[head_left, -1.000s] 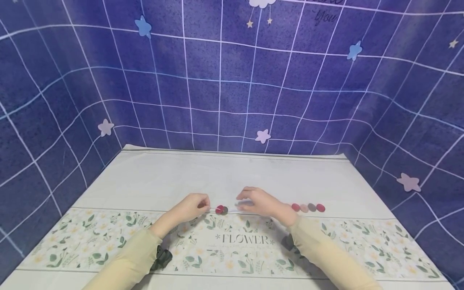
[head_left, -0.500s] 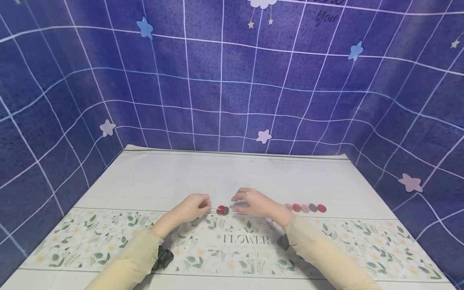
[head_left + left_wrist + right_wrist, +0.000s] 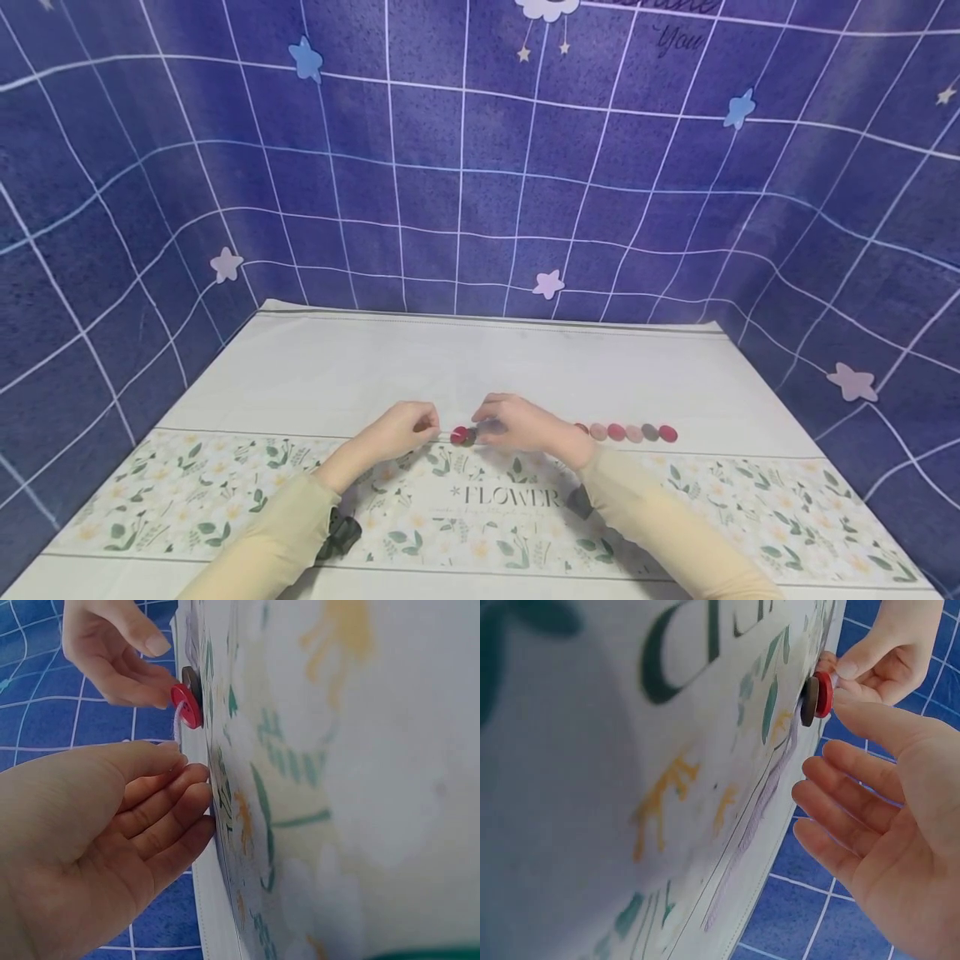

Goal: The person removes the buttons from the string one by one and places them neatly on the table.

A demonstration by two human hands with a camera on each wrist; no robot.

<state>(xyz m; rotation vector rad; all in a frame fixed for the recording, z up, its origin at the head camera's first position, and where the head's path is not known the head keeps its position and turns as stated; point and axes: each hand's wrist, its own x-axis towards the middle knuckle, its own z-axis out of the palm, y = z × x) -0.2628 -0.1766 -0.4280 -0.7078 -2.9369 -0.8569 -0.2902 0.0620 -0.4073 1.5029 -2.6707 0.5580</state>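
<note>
Pinching the string [image 3: 178, 724], the left hand [image 3: 401, 428] lies left of the red button [image 3: 458, 436] and dark button [image 3: 808, 701], both midway between the surface's [image 3: 480, 354] side edges; closer, rightward, the right hand [image 3: 517, 423] has its fingers apart.

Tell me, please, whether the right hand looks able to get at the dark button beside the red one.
Probably yes: the right hand is close to the dark button, which sits on that hand's side of the red button, and nothing visible blocks the way between them.
</note>
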